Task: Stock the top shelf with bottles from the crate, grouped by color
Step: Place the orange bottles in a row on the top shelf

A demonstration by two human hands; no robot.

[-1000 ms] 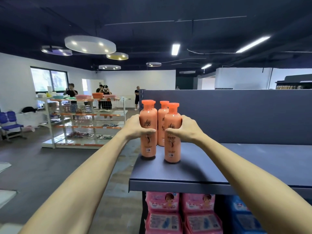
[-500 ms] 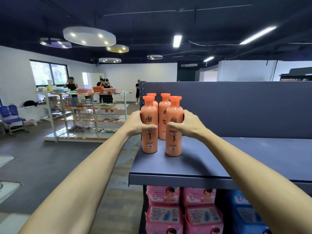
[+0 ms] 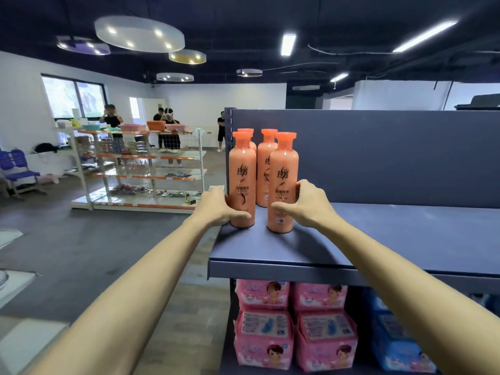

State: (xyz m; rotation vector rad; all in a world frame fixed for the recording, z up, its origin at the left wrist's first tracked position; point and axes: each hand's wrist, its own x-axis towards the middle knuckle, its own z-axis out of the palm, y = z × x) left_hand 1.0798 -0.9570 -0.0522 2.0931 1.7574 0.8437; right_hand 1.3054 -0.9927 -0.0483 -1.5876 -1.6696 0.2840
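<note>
**A:** Where do the bottles stand?

**B:** Four orange ones are upright at the left end of the top shelf [image 3: 378, 239], two in front and two behind, near the grey back panel [image 3: 378, 158]. Of the back-left bottle [image 3: 247, 131] little more than the cap shows. The back-right bottle [image 3: 265, 169] is plainer.

**A:** And the hands?

**B:** The left hand [image 3: 216, 209] grips the front-left bottle [image 3: 242, 180] low down, with the thumb across its front. The right hand [image 3: 311, 207] holds the front-right bottle [image 3: 282, 180] the same way, thumb over the lower label and fingers [image 3: 303, 186] curled against its right side.

**A:** Are those two set down?

**B:** Both bases rest on the shelf, with a narrow gap between them. They look pressed against the back pair, but I cannot tell for sure from this angle.

**A:** What else is there?

**B:** Pink packs [image 3: 292, 320] and blue packs [image 3: 400, 345] are stacked on the shelf below.
</note>
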